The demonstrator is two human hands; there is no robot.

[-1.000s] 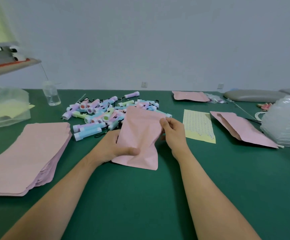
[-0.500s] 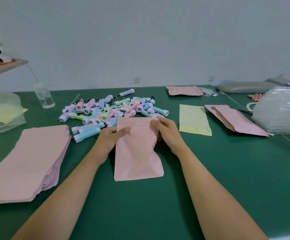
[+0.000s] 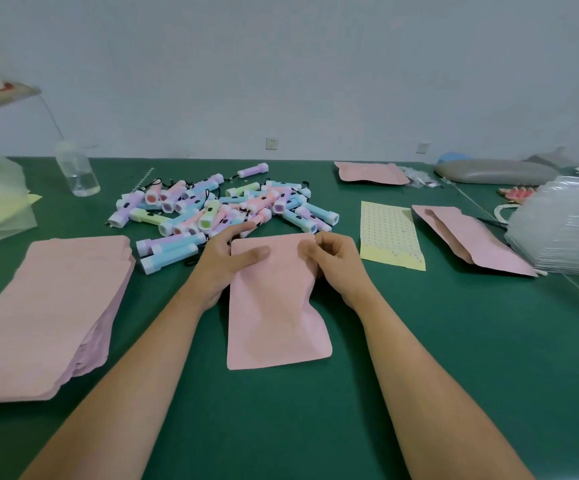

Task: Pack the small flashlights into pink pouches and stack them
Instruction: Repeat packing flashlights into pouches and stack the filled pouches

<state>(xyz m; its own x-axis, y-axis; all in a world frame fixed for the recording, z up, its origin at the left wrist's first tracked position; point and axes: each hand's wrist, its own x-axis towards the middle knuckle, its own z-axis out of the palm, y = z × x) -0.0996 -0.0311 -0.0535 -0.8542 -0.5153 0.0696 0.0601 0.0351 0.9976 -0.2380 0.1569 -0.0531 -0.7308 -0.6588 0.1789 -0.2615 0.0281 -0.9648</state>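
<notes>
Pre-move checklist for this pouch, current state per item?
1. Pouch flat on table: ok.
2. Left hand holds its top left corner, thumb on top: ok.
3. Right hand pinches its top right corner: ok.
4. Pouch loaded: cannot tell; it is opaque and only slightly creased.
5. Top sealed: cannot tell.
6. Flashlights piled just beyond the pouch, likely in reach: ok.

What our green table [image 3: 506, 358] carries
At twelve o'clock we find a heap of pastel plastic flashlights [image 3: 222, 206]; at nine a stack of flat pink pouches [image 3: 45, 306]; centre, a single pink pouch [image 3: 274, 306]; at two a yellow dotted sheet [image 3: 388, 233].
</notes>
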